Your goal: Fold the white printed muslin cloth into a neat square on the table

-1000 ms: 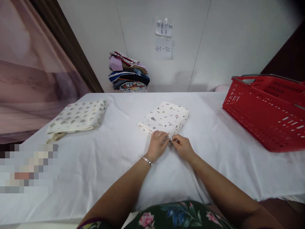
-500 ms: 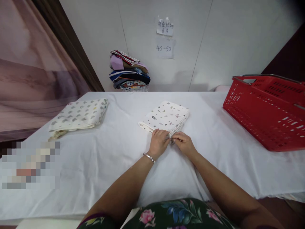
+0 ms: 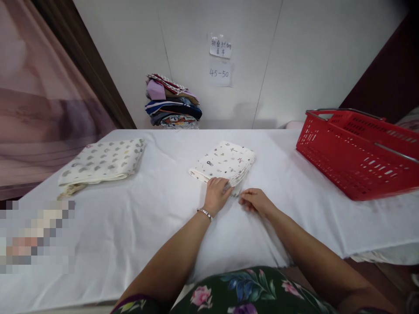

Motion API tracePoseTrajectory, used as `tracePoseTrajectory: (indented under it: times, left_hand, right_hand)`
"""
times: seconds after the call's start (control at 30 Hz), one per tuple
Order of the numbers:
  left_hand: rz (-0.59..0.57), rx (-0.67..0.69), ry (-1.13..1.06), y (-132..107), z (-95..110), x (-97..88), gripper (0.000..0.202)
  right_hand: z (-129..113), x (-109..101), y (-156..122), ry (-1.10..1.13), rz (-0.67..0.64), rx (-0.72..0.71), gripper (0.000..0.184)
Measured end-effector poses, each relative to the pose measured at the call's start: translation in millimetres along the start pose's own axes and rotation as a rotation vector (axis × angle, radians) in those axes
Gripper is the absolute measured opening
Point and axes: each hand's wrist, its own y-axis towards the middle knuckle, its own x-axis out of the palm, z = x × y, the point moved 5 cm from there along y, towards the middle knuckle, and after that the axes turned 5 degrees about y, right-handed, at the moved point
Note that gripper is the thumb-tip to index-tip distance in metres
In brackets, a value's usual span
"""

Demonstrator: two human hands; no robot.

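Paper (image 3: pixel 221 74) on wall (image 3: pixel 294 52) reads "45-50"; left hand (image 3: pixel 217 195) holds folded cloth (image 3: pixel 225 161).

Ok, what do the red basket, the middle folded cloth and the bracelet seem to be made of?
Red basket: semi-gloss plastic, judging by its moulded, slotted form; its shiny grey handles look like metal.
Middle folded cloth: matte fabric, perhaps cotton, going by its soft, layered edges; fibre can't be confirmed.
Bracelet: probably polished metal, from its silvery glints.

Left hand (image 3: pixel 216 195) on near corner of folded printed cloth (image 3: pixel 225 160), right hand (image 3: pixel 257 202) just beside it. Spotted cloth (image 3: pixel 104 161) along table (image 3: pixel 157 192)'s left edge.
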Motion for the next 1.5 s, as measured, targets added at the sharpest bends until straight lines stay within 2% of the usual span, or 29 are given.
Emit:
tracePoseTrajectory:
  times: [0.17, 0.27, 0.37, 0.53, 0.7, 0.87, 1.1, 1.5]
  left_hand:
    - [0.007, -0.003, -0.008, 0, -1, 0.9, 0.013]
    - [0.002, -0.002, -0.008, 0, -1, 1.4, 0.013]
    - [-0.003, -0.006, -0.013, -1, -1, 1.9, 0.013]
    - [-0.004, -0.004, -0.023, 0, -1, 3.2, 0.014]
    - [0.006, -0.011, -0.044, 1, -2, 4.3, 0.014]
    - [0.030, -0.004, -0.042, 1, -3, 3.6, 0.015]
    - [0.034, -0.014, -0.049, 1, -3, 3.5, 0.014]
    - [-0.014, 0.014, -0.059, -3, 1, 1.8, 0.025]
  right_hand:
    - [5, 9, -2, 0.214, -0.132, 0.184, 0.009]
    - [3, 14, 1, 0.320, -0.097, 0.202, 0.005]
    - [2, 15, 4, 0.304, -0.045, 0.193, 0.009]
    - [0, 16, 8, 0.198, -0.046, 0.141, 0.010]
    - [-6, 17, 10, 0.198, -0.066, 0.039, 0.016]
    - [-17, 19, 12, 0.229, -0.118, -0.059, 0.013]
    - [-19, 20, 10, 0.171, -0.136, -0.082, 0.012]
    - [-25, 18, 4, 0.067, -0.014, -0.213, 0.016]
